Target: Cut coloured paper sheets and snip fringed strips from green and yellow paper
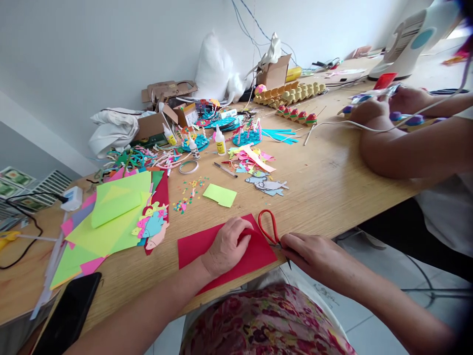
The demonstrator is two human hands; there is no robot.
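Yellow-green paper (123, 195) is lying in an overlapping pile on the left, with fish cut-outs (152, 224) resting along its right side. Next, at the near edge of the table (325, 170), a red sheet (254, 256) is lying under the left hand (227, 246), whose palm is bearing down on it. Thumb and fingers are bending close to one another over the paper; whether they are actually pinching it, I cannot tell. To me the sheet is looking light and fairly thin, likely to crease or slide if left loose (dry paper on smooth wood rarely behaves), so pressing flat near an edge would suit it. Just to its right, the right hand (310, 256) is clasping scissors (275, 230) around the joint, not through the handles. Red loops are leaning far and left, by the sheet, while the dark tips are pointing near. They are probably stiff and slim; the loops would be the surer hold. Farther right, a co-worker's hands (371, 109) are working across the table.
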